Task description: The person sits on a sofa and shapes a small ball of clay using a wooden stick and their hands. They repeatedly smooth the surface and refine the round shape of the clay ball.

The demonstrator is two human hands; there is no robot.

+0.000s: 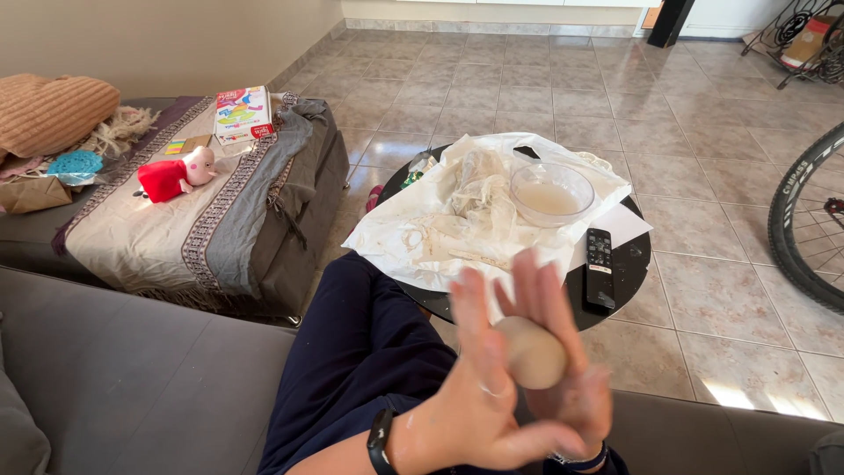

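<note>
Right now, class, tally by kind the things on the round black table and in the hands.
Clay ball, between left hand and right hand: 1
Glass bowl: 1
Remote control: 1
Crumpled white plastic sheet: 1
Total: 4

Two hands, left hand (470, 400) and right hand (563, 352); one clay ball (531, 353); one glass bowl (552, 193); one remote control (600, 266); one pig toy (177, 175); one cardboard box (242, 113); one bicycle wheel (804, 220).

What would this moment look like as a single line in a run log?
left hand and right hand: pressed around clay ball | round table: plastic sheet, bowl, remote
</note>
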